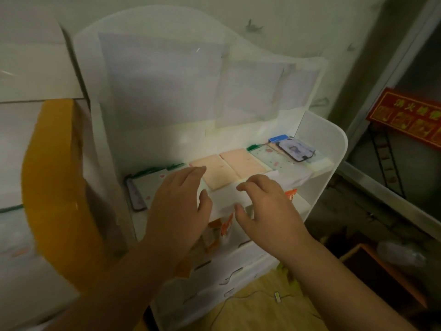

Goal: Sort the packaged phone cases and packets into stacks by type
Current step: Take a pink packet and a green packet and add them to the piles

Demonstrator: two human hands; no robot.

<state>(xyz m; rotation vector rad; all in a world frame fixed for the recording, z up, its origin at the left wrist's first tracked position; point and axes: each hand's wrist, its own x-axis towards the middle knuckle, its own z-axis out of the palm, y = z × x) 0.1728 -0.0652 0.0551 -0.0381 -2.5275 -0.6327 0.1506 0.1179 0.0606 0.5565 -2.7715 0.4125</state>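
Head view: left hand (177,206) and right hand (265,206) mid-frame, fingers spread, holding nothing, over white shelf (317,168); two pink packets (229,167) side by side just above.

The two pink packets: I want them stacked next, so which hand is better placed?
Left hand, probably: its fingertips already reach the nearer pink packet, while the right hand hovers lower, over the white shelf edge.

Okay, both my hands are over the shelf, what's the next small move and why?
Probably close both hands on the white packet. The left hand and right hand hover open at its two edges, gripping nothing, and the two pink packets already lie side by side behind it.
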